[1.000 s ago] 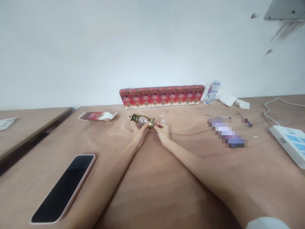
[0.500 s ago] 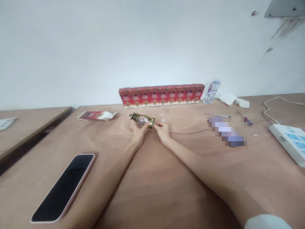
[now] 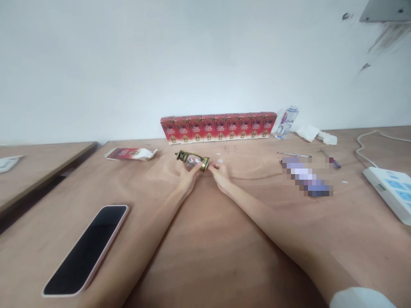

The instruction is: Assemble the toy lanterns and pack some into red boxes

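Observation:
A small brass-coloured lantern [image 3: 182, 155] with a clear globe lies tilted on its side, its base turned to the right. Wrapped round its globe from below is my left hand [image 3: 187, 179], thumb against the lower part near the base. My right hand [image 3: 221, 175] is at the underside of that base, thumb and fingers pinched together. Whatever sits between those right fingertips is too small to make out. Just beyond the right hand lie tiny white scraps [image 3: 220, 161] on the wooden table [image 3: 205, 239].
Several red boxes [image 3: 220, 128] stand in a row against the wall, beside a water bottle [image 3: 287, 122] and crumpled tissues [image 3: 308, 132]. A flattened red box [image 3: 130, 154] and a phone [image 3: 88, 248] lie left. Rightward are a thin screwdriver-like tool [image 3: 293, 154] and a power strip [image 3: 390, 188].
The view has shifted very slightly. My left hand still holds the lantern, and my right fingers stay at its base with hardly any visible movement.

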Demonstrator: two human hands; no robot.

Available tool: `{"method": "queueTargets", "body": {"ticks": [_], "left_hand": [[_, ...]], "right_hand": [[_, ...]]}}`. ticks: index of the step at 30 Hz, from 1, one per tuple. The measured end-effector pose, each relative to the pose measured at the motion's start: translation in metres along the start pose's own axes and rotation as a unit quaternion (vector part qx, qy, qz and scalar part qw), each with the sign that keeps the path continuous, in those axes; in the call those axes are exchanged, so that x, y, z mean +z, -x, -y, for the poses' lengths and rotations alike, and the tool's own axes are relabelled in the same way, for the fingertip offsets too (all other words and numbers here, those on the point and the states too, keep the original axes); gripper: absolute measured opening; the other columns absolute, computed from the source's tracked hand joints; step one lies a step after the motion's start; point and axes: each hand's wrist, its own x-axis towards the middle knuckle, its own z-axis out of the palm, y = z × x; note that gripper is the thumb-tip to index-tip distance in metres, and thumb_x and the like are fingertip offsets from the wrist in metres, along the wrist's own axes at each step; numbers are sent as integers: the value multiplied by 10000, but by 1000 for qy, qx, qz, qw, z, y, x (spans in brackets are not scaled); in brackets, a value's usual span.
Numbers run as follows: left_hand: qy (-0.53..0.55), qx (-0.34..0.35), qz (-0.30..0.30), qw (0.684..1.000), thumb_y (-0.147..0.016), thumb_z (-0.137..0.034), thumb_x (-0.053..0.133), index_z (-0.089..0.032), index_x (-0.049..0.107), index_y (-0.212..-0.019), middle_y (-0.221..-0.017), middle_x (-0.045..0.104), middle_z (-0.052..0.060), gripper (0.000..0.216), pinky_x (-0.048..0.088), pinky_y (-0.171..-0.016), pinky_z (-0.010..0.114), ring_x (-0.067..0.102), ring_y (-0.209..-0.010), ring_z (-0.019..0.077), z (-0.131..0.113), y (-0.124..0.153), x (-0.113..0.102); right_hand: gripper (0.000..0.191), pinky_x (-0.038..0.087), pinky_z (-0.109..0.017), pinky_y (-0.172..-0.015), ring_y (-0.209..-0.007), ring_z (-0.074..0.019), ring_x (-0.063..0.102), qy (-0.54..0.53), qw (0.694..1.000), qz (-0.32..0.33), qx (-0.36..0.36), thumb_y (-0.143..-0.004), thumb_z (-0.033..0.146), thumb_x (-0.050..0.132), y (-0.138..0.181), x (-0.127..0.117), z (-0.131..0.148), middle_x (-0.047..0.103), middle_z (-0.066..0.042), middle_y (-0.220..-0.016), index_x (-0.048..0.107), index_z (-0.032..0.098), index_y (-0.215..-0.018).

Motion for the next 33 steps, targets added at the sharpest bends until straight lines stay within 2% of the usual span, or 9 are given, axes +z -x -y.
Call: {"method": "queueTargets", "body": {"ticks": [8, 13, 21, 33], "left_hand": [[14, -27, 3, 1000, -605, -233, 790, -185, 547, -895, -960, 686, 48, 382, 517, -887, 402, 643, -992, 235, 0, -2, -2], [13, -43, 0, 999, -638, -279, 767, -179, 557, -888, -970, 688, 60, 342, 508, -894, 411, 642, -995, 233, 1, -4, -6], [4, -16, 2, 1000, -597, -237, 789, -185, 558, -848, -913, 684, 36, 344, 516, -869, 411, 647, -977, 248, 2, -3, -2], [-3, -18, -19, 1000, -561, -232, 813, -187, 562, -825, -864, 673, 22, 368, 526, -849, 396, 646, -963, 247, 0, -1, 0]], "right_hand": [[61, 441, -273, -731, -696, -150, 590, -3, 1000, -25, -5, -595, 231, 634, 3, 1, 2, 662, 10, -631, 653, 174, -585], [113, 451, -275, -701, -671, -149, 588, -5, 999, -40, -14, -578, 271, 676, 5, 3, 6, 670, 5, -635, 662, 176, -639], [56, 449, -278, -702, -658, -153, 597, 4, 999, -53, -10, -554, 203, 645, 6, 4, 8, 655, 18, -602, 637, 177, -603], [73, 440, -271, -677, -628, -143, 570, 8, 998, -65, -6, -533, 207, 659, 6, 7, 8, 640, 21, -589, 629, 172, -589]]}}
